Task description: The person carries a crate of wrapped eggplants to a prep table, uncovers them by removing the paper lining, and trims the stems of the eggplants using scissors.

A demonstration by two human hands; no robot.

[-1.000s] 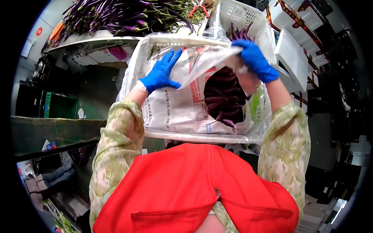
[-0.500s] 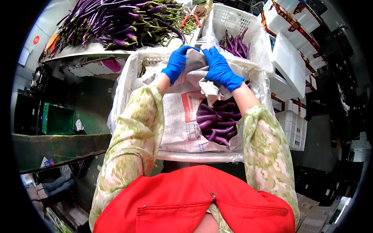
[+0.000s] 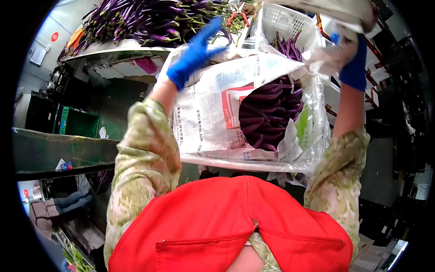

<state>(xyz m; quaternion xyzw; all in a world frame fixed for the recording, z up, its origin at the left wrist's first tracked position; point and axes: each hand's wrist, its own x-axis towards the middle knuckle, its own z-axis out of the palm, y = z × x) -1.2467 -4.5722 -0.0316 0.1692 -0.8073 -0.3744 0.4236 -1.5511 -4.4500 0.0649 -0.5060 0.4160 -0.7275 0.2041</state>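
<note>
My left hand [image 3: 195,56], in a blue glove, is above the far left part of a plastic-lined crate. Its fingers are spread and hold nothing. My right hand [image 3: 356,65], also gloved in blue, is raised beyond the crate's right side. It grips a crumpled sheet of newspaper [image 3: 333,54], blurred by motion and hiding most of the fingers. Inside the crate, flat newspaper [image 3: 204,109] covers the left and far parts. Purple eggplants [image 3: 267,115] show through the uncovered patch at the right. Clear plastic liner [image 3: 317,131] hangs over the crate's right edge.
A heap of eggplants [image 3: 136,22] lies on the table at the far left, with red-handled scissors [image 3: 238,17] beside it. Behind the crate, a white basket [image 3: 283,22] holds more eggplants. A green crate [image 3: 80,122] sits at the left, near a ledge [image 3: 68,147].
My hands have moved apart. The right has swung up and right with the crumpled newspaper; the left has let go and opened. Newspaper now lies flatter over the crate's far part.
</note>
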